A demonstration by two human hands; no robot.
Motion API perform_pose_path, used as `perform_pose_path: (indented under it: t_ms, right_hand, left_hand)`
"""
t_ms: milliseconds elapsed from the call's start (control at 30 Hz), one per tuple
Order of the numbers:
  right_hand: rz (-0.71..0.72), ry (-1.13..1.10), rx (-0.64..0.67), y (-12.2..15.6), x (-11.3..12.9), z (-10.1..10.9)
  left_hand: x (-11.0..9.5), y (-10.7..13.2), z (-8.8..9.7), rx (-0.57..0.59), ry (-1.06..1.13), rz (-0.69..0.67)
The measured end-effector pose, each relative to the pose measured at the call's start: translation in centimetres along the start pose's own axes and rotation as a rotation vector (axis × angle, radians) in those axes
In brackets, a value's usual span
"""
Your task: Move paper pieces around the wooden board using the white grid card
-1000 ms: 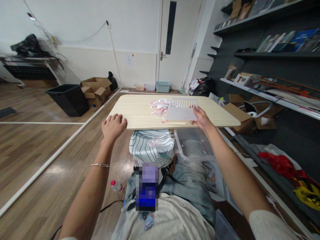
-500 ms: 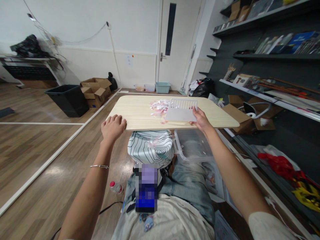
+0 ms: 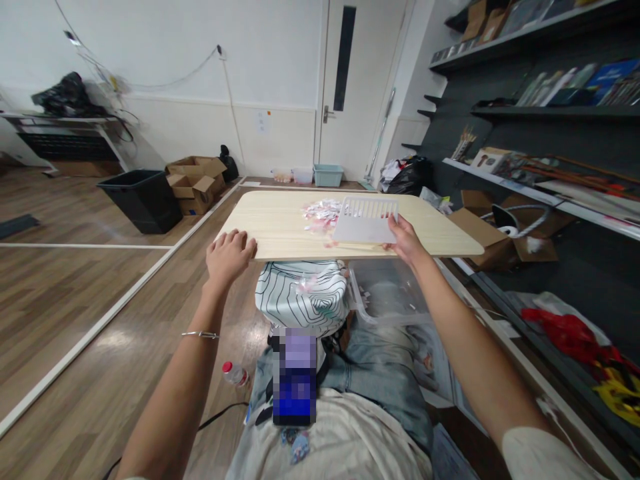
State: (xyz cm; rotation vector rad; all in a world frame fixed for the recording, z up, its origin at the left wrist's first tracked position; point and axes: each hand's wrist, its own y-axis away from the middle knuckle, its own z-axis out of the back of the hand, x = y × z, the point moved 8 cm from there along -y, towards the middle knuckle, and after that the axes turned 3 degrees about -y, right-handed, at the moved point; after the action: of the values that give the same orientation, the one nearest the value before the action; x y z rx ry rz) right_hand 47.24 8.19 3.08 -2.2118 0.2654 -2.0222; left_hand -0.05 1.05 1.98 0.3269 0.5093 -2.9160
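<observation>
My right hand (image 3: pixel 406 239) grips the right end of a flat white plastic panel (image 3: pixel 364 230) with a row of slots along its far side. The panel stands tilted over the pale wooden tabletop (image 3: pixel 275 223). Just left of it, and partly behind it, lies a pile of small white and pink pieces (image 3: pixel 323 212), too small to name. At the front left corner of the tabletop, my left hand (image 3: pixel 231 253) rests palm down with its fingers bent over the surface, holding nothing.
Below the tabletop sit a white bag with black wavy lines (image 3: pixel 303 297) and a clear plastic bin (image 3: pixel 387 307). A red-capped bottle (image 3: pixel 234 373) stands on the floor at left. Dark shelves (image 3: pixel 545 113) and an open cardboard box (image 3: pixel 477 223) line the right.
The whole view has shifted slightly to the right. Both hands and the white slotted panel keep about the same place relative to the tabletop.
</observation>
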Motion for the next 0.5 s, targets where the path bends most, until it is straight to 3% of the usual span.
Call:
perform_pose_path:
  t_ms: [500]
  right_hand:
    - [0.042,0.017,-0.021,0.25,0.25,-0.52]
  left_hand:
    - [0.14,0.14,-0.33,0.019,0.008,0.009]
